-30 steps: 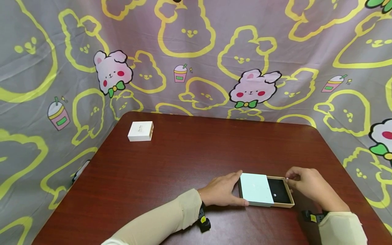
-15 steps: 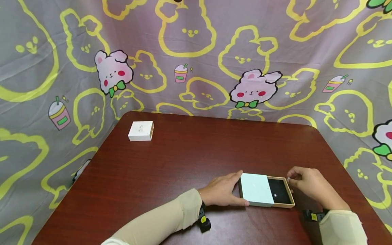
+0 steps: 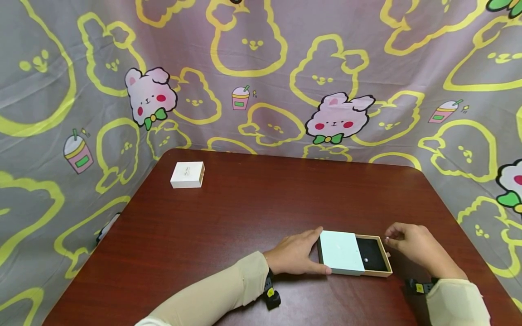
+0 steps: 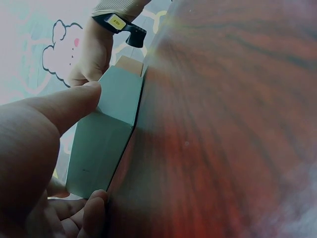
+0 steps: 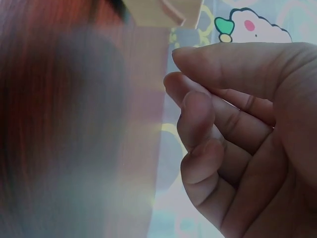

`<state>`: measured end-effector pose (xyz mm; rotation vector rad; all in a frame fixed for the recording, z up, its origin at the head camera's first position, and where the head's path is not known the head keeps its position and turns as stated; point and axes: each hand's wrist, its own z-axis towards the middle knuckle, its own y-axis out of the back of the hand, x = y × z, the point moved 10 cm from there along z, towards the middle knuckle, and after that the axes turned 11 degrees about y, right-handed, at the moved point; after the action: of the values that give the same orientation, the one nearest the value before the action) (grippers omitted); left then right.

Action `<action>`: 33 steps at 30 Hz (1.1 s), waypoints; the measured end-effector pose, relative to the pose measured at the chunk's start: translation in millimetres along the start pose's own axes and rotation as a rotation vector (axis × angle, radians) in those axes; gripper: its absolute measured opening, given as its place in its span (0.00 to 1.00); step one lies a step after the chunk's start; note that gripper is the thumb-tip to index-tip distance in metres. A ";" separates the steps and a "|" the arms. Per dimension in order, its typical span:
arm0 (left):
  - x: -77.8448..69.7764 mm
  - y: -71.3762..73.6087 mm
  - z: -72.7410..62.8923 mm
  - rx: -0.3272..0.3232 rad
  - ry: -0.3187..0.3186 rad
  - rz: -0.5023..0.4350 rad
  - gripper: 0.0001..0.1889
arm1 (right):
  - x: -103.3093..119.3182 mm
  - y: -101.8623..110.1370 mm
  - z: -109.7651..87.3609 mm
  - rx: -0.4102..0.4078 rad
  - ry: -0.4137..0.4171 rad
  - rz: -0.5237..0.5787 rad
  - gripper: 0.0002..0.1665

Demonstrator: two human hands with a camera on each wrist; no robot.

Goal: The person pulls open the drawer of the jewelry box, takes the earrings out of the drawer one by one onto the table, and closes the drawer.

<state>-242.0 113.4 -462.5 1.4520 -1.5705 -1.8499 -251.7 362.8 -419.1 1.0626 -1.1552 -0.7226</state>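
Note:
A pale mint jewelry box [image 3: 340, 251] lies on the table, its drawer [image 3: 377, 273] pulled partly out to the right. Inside the drawer, a black pad [image 3: 372, 250] carries a small round pearl-like stud [image 3: 366, 260]. My left hand [image 3: 295, 252] grips the left end of the box's sleeve, with the thumb at the near corner and fingers at the far one. Just off the drawer's right end, my right hand [image 3: 412, 244] has loosely curled fingers; in the right wrist view a gap shows between thumb and index finger. A small tab [image 3: 388, 255] sticks out from the drawer's end.
A small white box [image 3: 187, 174] with printed lettering stands at the table's far left. The dark red wooden table [image 3: 261, 194] is bordered by hanging cloth [image 3: 269, 59] with cartoon prints at the back and sides.
My right hand has drifted slightly right, away from the drawer's end, so the tab shows more fully. The left hand and the jewelry box stay put.

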 end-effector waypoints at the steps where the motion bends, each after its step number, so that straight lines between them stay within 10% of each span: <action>1: 0.1 -0.1 -0.1 0.000 0.000 -0.001 0.58 | -1.4 -0.6 -0.1 0.004 -0.003 0.001 0.05; 33: -1.9 2.3 -1.4 0.001 -0.004 -0.005 0.58 | -27.3 -4.4 3.1 0.032 -0.048 -0.006 0.04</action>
<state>-240.9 113.3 -459.4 1.4540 -1.5715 -1.8565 -262.0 384.6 -433.0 1.0807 -1.2092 -0.7397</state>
